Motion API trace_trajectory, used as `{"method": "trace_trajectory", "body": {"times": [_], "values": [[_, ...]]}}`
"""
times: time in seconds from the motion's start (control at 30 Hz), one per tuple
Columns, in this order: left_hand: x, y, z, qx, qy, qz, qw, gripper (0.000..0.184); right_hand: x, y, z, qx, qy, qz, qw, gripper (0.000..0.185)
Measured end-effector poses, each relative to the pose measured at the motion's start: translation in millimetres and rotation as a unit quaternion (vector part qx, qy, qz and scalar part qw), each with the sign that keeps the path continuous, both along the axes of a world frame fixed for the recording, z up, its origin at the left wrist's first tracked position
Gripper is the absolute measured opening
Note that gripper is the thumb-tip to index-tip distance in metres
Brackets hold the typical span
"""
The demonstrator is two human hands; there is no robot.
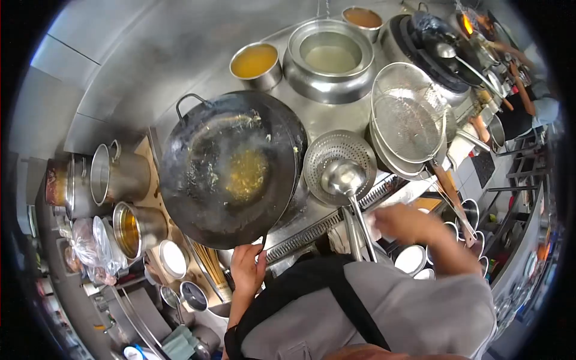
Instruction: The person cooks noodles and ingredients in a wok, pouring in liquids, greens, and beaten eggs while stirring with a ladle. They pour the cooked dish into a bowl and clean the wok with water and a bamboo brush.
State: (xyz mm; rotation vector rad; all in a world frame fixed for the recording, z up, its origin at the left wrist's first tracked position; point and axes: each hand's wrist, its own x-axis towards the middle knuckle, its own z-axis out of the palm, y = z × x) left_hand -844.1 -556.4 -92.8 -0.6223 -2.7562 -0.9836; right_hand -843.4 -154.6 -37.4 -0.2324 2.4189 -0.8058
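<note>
A large black wok (198, 180) sits on the steel range, with a little yellowish oily liquid and pale residue in its bowl. My left hand (247, 269) is closed at the wok's near rim, on its loop handle (263, 240). To the right of the wok, a ladle (343, 178) rests in a perforated strainer (321, 149), both handles pointing toward me. My right hand (403, 224) is just right of those handles and smeared by motion, so its fingers cannot be made out.
Behind the wok stand a pot of orange liquid (255, 62) and a wide pot of cloudy liquid (330, 55). Mesh sieves (405, 111) are stacked at right. Metal pots (133, 174) line the left side. Another person's arm (523, 90) works at a far-right wok.
</note>
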Motion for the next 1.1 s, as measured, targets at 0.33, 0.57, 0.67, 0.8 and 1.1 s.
{"method": "trace_trajectory", "body": {"times": [0.33,0.57,0.67,0.8,1.1], "values": [[-2.9,2.3,-7.2,-0.01,0.017,-0.008,1.0,0.016,184.5,-49.9,-154.9,-0.022,-0.209,-0.3,0.931,0.04],[-3.3,-2.3,-10.4,-0.005,0.055,-0.026,0.998,0.016,91.6,-39.2,-62.7,-0.242,0.074,-0.435,0.864,0.053],[-0.1,-3.2,-11.0,-0.007,0.07,-0.023,0.997,0.016,-51.3,-30.0,-2.9,-0.325,0.22,-0.425,0.816,0.051],[-0.1,-4.3,-11.8,-0.009,0.095,-0.017,0.995,0.018,-271.3,33.8,36.9,-0.305,0.38,-0.407,0.773,0.031],[1.1,-5.0,0.0,-0.016,0.083,-0.033,0.996,0.02,-89.4,-25.1,-6.2,-0.257,0.257,-0.42,0.831,0.055]]}}
